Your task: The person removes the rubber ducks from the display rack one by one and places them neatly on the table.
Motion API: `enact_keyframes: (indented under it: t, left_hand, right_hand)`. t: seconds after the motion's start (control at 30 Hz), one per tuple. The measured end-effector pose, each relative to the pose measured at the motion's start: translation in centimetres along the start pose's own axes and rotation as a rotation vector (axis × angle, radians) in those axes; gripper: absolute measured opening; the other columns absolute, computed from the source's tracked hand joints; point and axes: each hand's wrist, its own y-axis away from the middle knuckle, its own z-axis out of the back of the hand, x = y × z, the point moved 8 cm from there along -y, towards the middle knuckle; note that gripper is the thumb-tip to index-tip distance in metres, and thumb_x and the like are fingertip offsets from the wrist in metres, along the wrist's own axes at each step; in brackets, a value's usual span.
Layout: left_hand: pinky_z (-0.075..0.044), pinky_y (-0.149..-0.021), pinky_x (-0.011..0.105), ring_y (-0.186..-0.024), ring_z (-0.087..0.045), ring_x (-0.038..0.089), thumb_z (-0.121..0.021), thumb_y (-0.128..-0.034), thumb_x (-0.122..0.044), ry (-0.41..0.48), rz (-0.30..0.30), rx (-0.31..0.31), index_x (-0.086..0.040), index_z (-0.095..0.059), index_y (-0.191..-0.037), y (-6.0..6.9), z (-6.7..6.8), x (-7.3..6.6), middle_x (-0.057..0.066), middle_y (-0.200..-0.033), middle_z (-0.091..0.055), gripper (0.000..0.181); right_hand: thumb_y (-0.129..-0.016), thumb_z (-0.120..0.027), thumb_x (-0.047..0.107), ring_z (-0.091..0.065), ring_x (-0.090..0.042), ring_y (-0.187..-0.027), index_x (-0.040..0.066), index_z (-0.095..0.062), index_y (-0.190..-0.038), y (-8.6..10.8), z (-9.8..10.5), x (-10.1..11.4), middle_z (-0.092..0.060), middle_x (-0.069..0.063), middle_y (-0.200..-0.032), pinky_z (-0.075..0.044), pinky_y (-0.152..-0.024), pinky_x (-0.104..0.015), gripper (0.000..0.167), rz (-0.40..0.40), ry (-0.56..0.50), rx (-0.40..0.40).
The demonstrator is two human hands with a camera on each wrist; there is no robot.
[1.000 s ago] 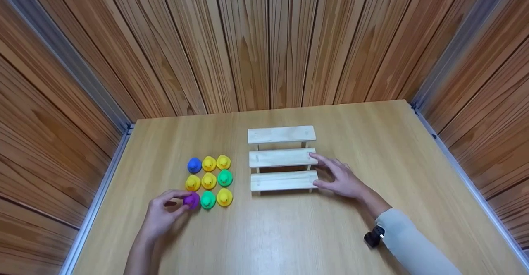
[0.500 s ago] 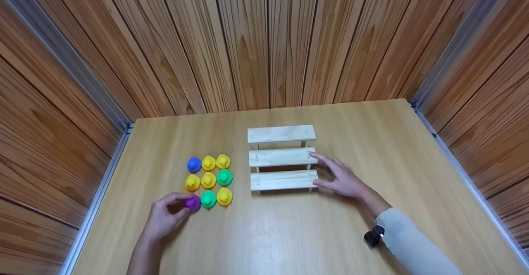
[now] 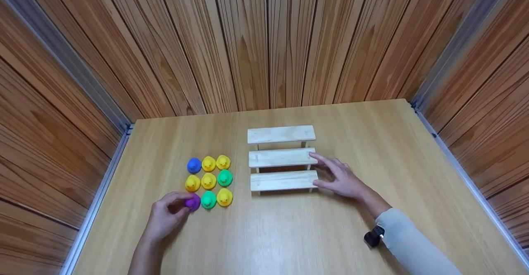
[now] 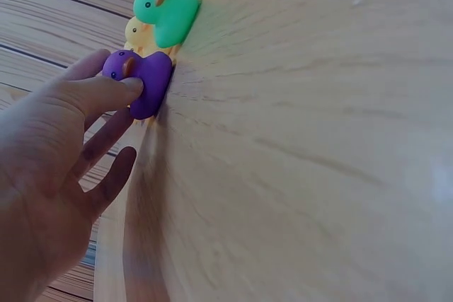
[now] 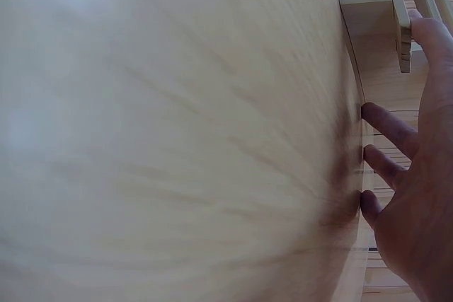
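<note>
My left hand [image 3: 165,215] pinches a purple rubber duck [image 4: 148,83] between thumb and fingers. The duck rests on the table at the front left corner of a block of rubber ducks, close beside a green duck [image 3: 208,199]. Yellow ducks [image 3: 208,180], another green duck [image 3: 225,178] and a blue duck [image 3: 194,165] make up the other places in the rows. On the right, my right hand [image 3: 341,179] touches the end of a three-step wooden stand [image 3: 283,180]. Its thumb lies at the lowest step and a fingertip on the middle one; its other fingers reach the table.
The stand's upper step [image 3: 281,134] bears nothing, like the two below it. Wood-plank walls [image 3: 248,43] enclose the light wooden table [image 3: 264,233] at the back and sides. A black device [image 3: 374,236] sits at my right wrist, by the sleeve.
My left hand has shifted the purple duck slightly right, towards the green one, then stayed nearly still. The right hand and the stand have kept their places.
</note>
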Motion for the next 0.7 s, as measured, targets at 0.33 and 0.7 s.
enact_keyframes:
  t: [0.33,0.7]
  left_hand:
    - [-0.063,-0.106,0.027,-0.125,-0.073,0.022,-0.082,-0.0976,0.007,0.008,0.042,0.017,-0.020,-0.083,-0.131,0.1,0.3,0.3,0.007,-0.137,-0.078,0.043]
    - [-0.059,-0.106,0.019,-0.129,-0.073,0.026,-0.088,-0.0951,-0.001,0.023,0.009,0.042,-0.019,-0.082,-0.133,0.5,1.2,-0.3,0.006,-0.137,-0.078,0.043]
  right_hand:
    - [-0.102,-0.083,0.044,-0.052,-0.043,-0.156,0.037,-0.040,-0.175,-0.1,-0.1,0.1,-0.052,-0.008,-0.177,-0.034,-0.119,-0.065,0.086,0.003,0.003,0.004]
    - [-0.100,-0.085,0.045,-0.049,-0.043,-0.162,0.041,-0.038,-0.175,0.1,0.4,0.1,-0.052,-0.007,-0.177,-0.032,-0.127,-0.073,0.088,-0.007,-0.039,0.035]
